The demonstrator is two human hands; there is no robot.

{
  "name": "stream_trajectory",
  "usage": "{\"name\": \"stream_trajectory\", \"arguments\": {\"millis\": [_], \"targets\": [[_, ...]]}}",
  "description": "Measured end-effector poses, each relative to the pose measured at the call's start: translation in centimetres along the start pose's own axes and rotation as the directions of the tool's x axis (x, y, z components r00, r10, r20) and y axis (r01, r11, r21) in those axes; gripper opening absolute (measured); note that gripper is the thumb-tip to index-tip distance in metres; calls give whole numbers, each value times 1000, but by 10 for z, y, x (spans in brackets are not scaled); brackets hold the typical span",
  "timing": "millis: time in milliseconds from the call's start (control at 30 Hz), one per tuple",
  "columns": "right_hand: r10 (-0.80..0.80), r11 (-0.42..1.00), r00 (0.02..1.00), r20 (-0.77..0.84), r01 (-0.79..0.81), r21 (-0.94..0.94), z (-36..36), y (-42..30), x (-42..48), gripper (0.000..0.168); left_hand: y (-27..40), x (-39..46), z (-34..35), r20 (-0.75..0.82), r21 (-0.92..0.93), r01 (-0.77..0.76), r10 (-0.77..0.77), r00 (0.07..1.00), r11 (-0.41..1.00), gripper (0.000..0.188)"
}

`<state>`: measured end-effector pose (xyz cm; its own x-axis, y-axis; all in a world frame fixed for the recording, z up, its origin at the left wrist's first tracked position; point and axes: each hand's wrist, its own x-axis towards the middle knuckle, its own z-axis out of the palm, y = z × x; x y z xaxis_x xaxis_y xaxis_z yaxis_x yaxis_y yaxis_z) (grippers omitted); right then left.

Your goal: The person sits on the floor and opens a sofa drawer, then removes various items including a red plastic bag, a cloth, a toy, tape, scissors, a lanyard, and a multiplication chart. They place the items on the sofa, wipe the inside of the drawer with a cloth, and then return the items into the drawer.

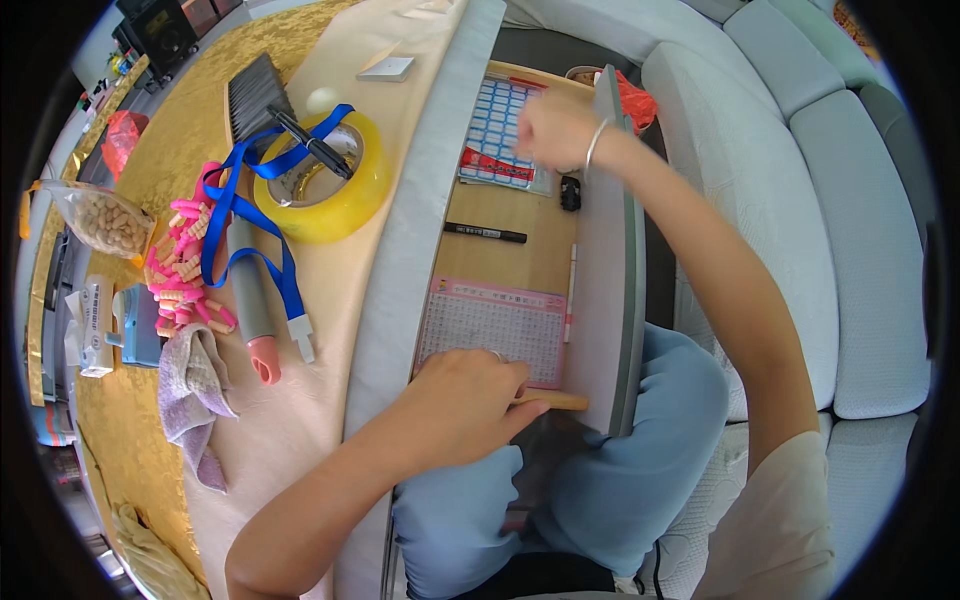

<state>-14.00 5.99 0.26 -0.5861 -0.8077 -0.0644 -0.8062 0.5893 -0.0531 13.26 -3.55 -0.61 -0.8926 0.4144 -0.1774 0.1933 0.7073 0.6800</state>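
Note:
An open drawer [465, 259] with a wooden bottom and a grey front panel lies before me, above my knees. My left hand [472, 405] grips the near wooden side wall, fingers inside over a pink-bordered printed sheet [491, 322] and thumb outside. Blurred by motion, my right hand [555, 135] is curled at the drawer's far end, above a blue-and-white label sheet [491, 112]. Whether it holds anything is hidden. A red packet [495, 166] lies on the label sheet. Nearby are a small black object [570, 193], a black marker pen [485, 232] and a thin white stick-like item [572, 292].
Left of the drawer, the covered table [315, 420] holds a yellow tape roll [375, 180], a blue lanyard [244, 206], a bristle brush [259, 94], a grey-and-pink handle [251, 285], a cloth [195, 397] and a bag of nuts [105, 225]. A pale sofa [750, 187] stands at right.

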Motion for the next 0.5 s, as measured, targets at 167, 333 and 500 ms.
{"name": "stream_trajectory", "arguments": {"millis": [167,333,500], "targets": [[-147,956,724,674,280,-93,112,23,-29,24,3,6,-2,13,-2,-19,19,1000,1000,29],[-190,923,489,851,385,-15,132,14,-38,27,1,3,-2,13,9,1,-1,1000,1000,29],[-158,924,413,897,382,-13,127,6,-45,29,1,3,-2,3,4,-13,13,1000,1000,29]]}}
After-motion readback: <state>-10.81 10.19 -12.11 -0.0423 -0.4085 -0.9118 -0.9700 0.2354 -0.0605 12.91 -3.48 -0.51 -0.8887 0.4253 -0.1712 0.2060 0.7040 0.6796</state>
